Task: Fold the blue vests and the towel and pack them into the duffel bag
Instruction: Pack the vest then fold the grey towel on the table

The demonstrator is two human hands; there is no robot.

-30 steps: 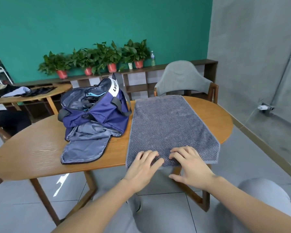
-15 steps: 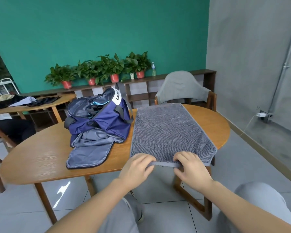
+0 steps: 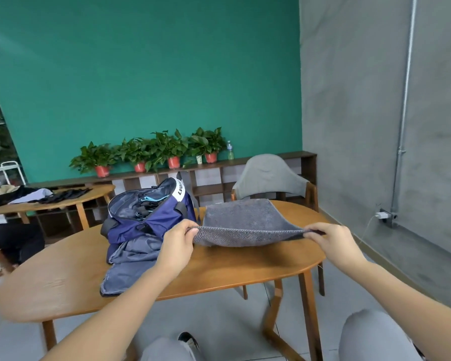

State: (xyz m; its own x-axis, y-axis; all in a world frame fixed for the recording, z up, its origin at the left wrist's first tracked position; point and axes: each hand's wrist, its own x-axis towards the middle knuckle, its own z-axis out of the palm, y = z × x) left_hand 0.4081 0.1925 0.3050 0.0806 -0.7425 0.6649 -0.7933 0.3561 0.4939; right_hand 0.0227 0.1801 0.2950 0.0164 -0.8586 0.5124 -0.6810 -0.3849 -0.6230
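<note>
Left hand (image 3: 179, 241) and right hand (image 3: 332, 241) each pinch a near corner of the grey towel (image 3: 241, 221), lifted above the table (image 3: 63, 272). Open duffel bag (image 3: 146, 217) just left; chair (image 3: 271, 178) behind.

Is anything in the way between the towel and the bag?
Nothing visible. Both hands, left hand and right hand, pinch the towel right beside the duffel bag, whose top gapes open, clothes already inside.
</note>
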